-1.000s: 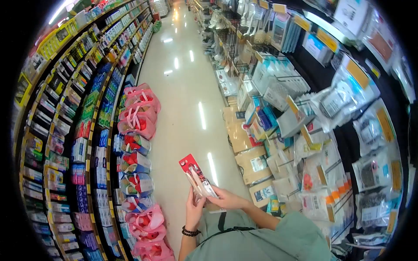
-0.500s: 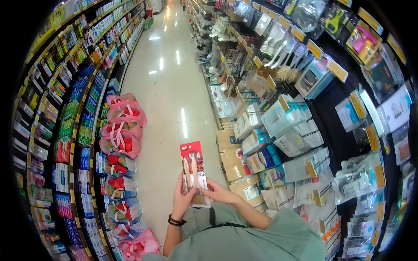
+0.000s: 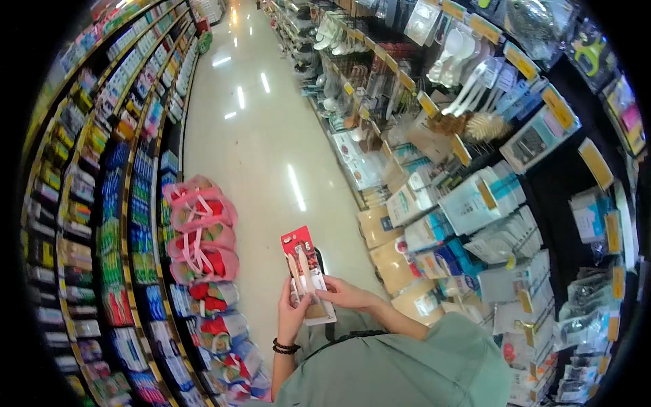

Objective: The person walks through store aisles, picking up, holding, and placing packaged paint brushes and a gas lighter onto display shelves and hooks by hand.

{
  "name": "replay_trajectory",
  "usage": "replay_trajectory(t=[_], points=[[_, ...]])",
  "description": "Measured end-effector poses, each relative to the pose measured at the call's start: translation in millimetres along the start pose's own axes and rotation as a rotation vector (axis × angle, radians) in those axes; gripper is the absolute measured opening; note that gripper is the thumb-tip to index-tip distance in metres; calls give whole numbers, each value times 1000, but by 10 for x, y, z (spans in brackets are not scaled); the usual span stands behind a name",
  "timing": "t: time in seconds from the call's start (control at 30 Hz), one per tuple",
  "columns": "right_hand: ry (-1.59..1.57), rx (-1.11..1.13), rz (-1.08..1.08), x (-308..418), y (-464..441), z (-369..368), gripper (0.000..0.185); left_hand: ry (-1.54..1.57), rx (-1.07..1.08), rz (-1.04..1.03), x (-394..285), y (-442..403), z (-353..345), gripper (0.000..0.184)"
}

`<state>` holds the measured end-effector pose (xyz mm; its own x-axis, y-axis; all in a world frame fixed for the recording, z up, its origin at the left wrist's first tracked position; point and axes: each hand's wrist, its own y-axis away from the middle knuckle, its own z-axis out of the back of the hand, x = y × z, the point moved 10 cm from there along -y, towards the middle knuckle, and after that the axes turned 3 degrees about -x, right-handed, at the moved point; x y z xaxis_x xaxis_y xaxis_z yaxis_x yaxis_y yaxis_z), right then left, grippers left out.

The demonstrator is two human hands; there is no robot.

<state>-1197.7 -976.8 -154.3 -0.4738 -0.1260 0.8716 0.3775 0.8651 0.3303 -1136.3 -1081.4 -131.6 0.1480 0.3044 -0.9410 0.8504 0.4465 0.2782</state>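
Note:
A carded package (image 3: 297,241) with a red top and a pale lower part is held in front of my body. Two slim, pale pinkish-beige utensils lie lengthwise on it; their exact kind cannot be made out. My left hand (image 3: 291,313) grips the package's lower left side, its thumb across the front. On the lower right side, my right hand (image 3: 347,296) holds it too, thumb over the front and the other fingers mostly behind. A dark beaded bracelet (image 3: 285,348) circles my left wrist.
Shelves of boxed goods (image 3: 125,305) line the left side, with pink mesh bags (image 3: 203,230) hanging along their edge. Hooks on the right carry packaged kitchenware, including white spoons (image 3: 453,54), brushes (image 3: 487,127) and brown paper packs (image 3: 392,259). A shiny tiled aisle floor (image 3: 261,156) runs ahead.
The view has shifted, so the right-hand rack appears larger and closer and the pink bags sit lower. Both hands keep hold of the package, which tilts slightly more to the left.

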Motion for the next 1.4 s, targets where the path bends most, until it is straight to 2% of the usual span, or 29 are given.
replay_trajectory(t=[0.13,0.23,0.37,0.47,0.5,0.57,0.6,0.7,0.77,0.93,1.07,1.33,1.4], points=[[-16,29,10,520,-866,313,45,-158,2,-39,-289,-973,203,72],[-48,-7,119,1160,-1474,484,45,-195,-1,-80,-649,-1723,322,72],[8,-26,-54,1740,-2087,810,49,-213,33,-75,-1187,-2618,289,70],[-16,-102,249,2084,-2542,1115,50,-126,59,-65,-1403,-3195,128,67],[35,-113,190,2091,-2674,1249,53,-112,67,-59,-1397,-3394,88,67],[32,-192,293,2257,-2817,1498,53,-139,93,-34,-1319,-3745,-5,65],[33,-236,347,2362,-2874,1643,53,-151,128,15,-1278,-3912,-108,64],[49,-297,216,2200,-3074,2164,55,-214,242,113,-1120,-4401,-397,61],[-28,-387,210,2111,-3198,2522,53,-185,323,143,-997,-4753,-587,61],[-112,-545,229,2531,-3509,3285,52,-193,487,210,-1000,-5758,-1130,67],[-119,-623,110,2688,-3884,3978,58,-307,624,106,-994,-6728,-1505,72],[-5,-877,200,3642,-4361,5091,52,-360,834,0,-1440,-8247,-2455,82],[-134,-956,237,3810,-4363,5291,51,-388,873,2,-1509,-8455,-2713,82]])
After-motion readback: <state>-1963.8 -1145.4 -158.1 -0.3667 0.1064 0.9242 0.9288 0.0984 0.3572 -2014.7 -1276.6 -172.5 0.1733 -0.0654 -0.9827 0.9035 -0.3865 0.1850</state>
